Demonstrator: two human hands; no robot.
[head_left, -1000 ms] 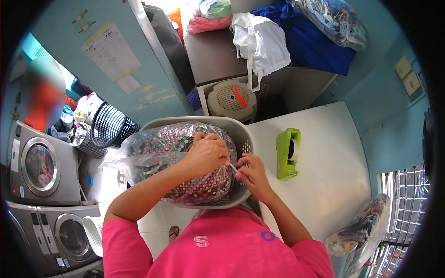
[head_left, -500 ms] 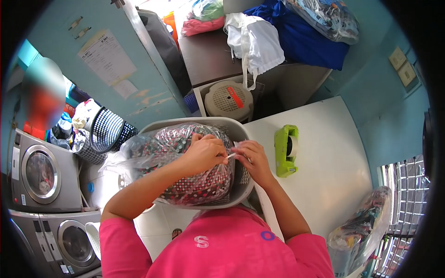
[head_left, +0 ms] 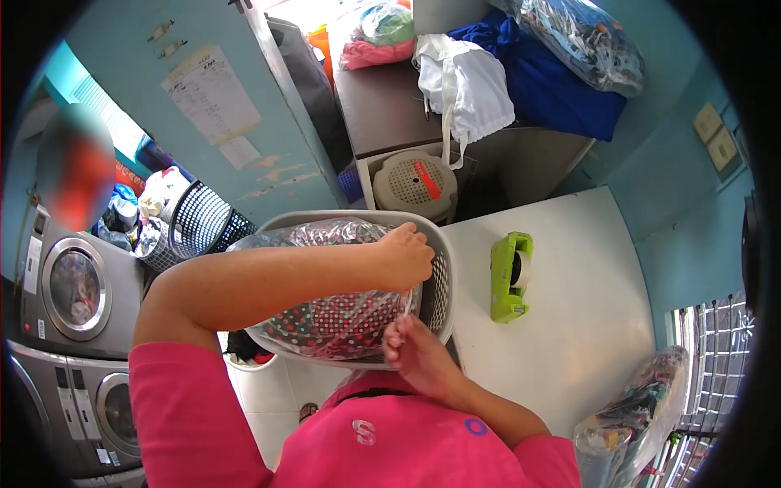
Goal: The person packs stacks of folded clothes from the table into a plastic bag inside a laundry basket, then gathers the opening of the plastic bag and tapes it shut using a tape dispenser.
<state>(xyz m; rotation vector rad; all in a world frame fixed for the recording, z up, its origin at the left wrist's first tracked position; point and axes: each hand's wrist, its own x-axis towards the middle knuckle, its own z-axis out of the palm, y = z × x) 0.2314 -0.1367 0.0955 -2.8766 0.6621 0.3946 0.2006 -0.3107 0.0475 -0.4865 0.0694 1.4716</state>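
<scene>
A clear plastic bag (head_left: 325,321) packed with folded dotted fabric lies in a grey laundry basket (head_left: 441,281) in front of me. My left hand (head_left: 404,257) reaches across the bag to its right end, fingers closed in a fist. Below it, my right hand (head_left: 416,354) is palm up with curled fingers, pinching a thin whitish strip of twisted plastic or tie (head_left: 408,304). That strip runs up toward my left hand, whose grip on it is partly hidden.
On the white table (head_left: 569,325) right of the basket stands a green tape dispenser (head_left: 503,281). Another filled plastic bag (head_left: 630,415) leans by the window grille. Washing machines (head_left: 77,285) and laundry-filled baskets (head_left: 199,220) are at left, near a person (head_left: 77,179). A white drawstring bag (head_left: 468,85) lies on the brown desk.
My left hand has moved right and over the bag's end. My right hand has dropped below it and turned palm up. The view has shifted slightly.
</scene>
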